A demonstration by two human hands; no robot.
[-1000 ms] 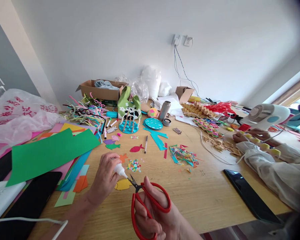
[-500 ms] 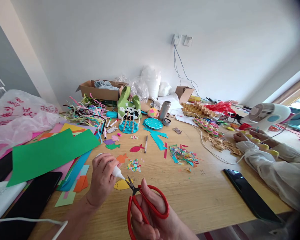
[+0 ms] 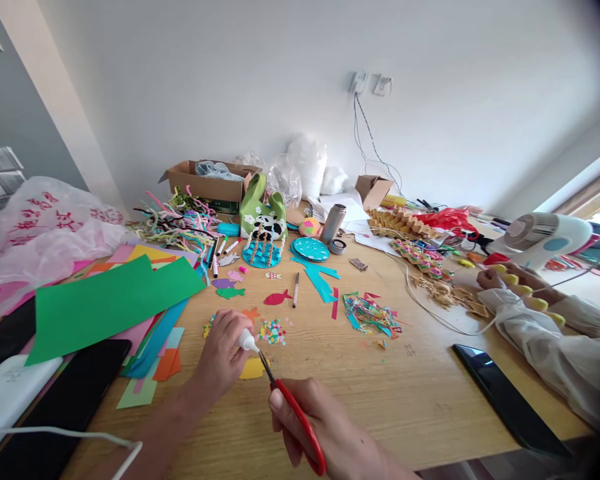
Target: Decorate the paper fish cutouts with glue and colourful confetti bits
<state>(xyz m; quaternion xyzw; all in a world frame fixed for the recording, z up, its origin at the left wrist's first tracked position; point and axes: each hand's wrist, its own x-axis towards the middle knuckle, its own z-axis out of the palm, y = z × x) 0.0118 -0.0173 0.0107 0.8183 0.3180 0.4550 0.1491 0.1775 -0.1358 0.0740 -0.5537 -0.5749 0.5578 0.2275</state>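
My left hand (image 3: 224,347) is wrapped round a small white squeeze bottle (image 3: 247,341), whose pointed nozzle sticks out to the right; most of its body is hidden. In my right hand (image 3: 320,420) is a pair of red-handled scissors (image 3: 300,415). Their dark blades look nearly closed, with the tips at the nozzle's end; whether they touch it I cannot tell. Below the bottle lies a yellow paper piece (image 3: 253,369), partly covered by my left hand. Just beyond are colourful paper dots (image 3: 273,331) and an orange paper fish (image 3: 251,313).
Green paper (image 3: 95,300) tops a stack of coloured sheets at left. A red paper fish (image 3: 278,297), a pen (image 3: 296,290) and a pile of paper scraps (image 3: 370,313) lie ahead. At right are a black phone (image 3: 505,397) and another person's sleeves (image 3: 535,333).
My right hand has rolled over, turning the scissors edge-on, and their blades have drawn closer together at the nozzle. My left hand and the bottle have shifted slightly right. The view has shifted a little.
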